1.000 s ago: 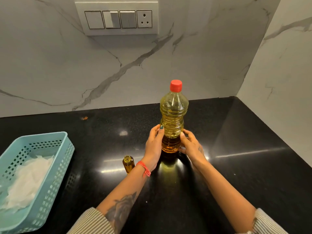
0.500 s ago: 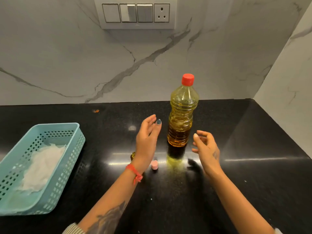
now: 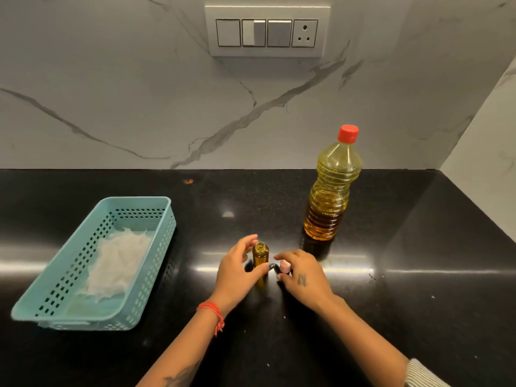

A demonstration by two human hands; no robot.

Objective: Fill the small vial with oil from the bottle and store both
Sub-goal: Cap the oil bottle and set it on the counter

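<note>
A small amber vial (image 3: pixel 260 256) stands upright and uncapped on the black counter, holding oil. My left hand (image 3: pixel 237 270) wraps around its lower part, thumb across the front. Just to the right, my right hand (image 3: pixel 303 276) has its fingers closed on the vial's small pink cap (image 3: pixel 284 265), which rests at counter level. The oil bottle (image 3: pixel 331 188), clear plastic with a red cap screwed on, stands upright behind and to the right, apart from both hands. It is about one third full.
A light blue perforated basket (image 3: pixel 156 247) with a white crumpled tissue inside sits on the left of the counter. Marble walls close off the back and the right side. A switch panel (image 3: pixel 266 30) is mounted on the back wall.
Both hands left the oil bottle and dropped toward me. The left hand took hold of the vial and the right hand closed on the pink cap. The view shifted left.
</note>
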